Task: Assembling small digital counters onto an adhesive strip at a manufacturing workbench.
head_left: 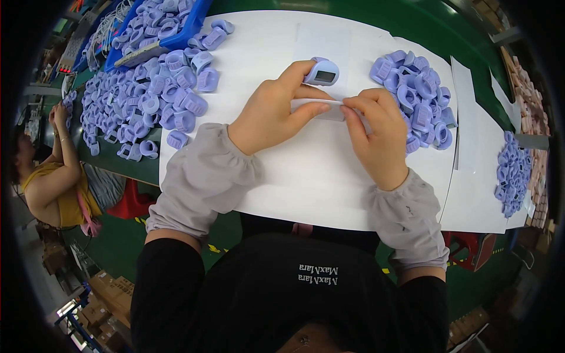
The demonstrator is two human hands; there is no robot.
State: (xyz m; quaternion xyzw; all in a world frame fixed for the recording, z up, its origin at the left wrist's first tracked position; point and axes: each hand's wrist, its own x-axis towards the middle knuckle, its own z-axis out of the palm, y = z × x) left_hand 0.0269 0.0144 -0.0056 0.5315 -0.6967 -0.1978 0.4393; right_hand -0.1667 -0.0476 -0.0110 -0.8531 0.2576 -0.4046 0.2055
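A small lavender ring-shaped device with a dark rectangular window sits at the index fingertip of my left hand. The same hand's thumb presses a thin whitish sheet below the device. My right hand pinches the sheet's right end between thumb and fingertips. Both hands are raised over the white paper that covers the table. Close to my right hand lies a pile of similar lavender pieces. The left fingers partly hide the device and the sheet, so how the device is gripped is unclear.
A larger lavender heap spreads at the left, below a full blue bin. A translucent sheet lies beyond my hands. More pieces are at the far right. Another person works at the left.
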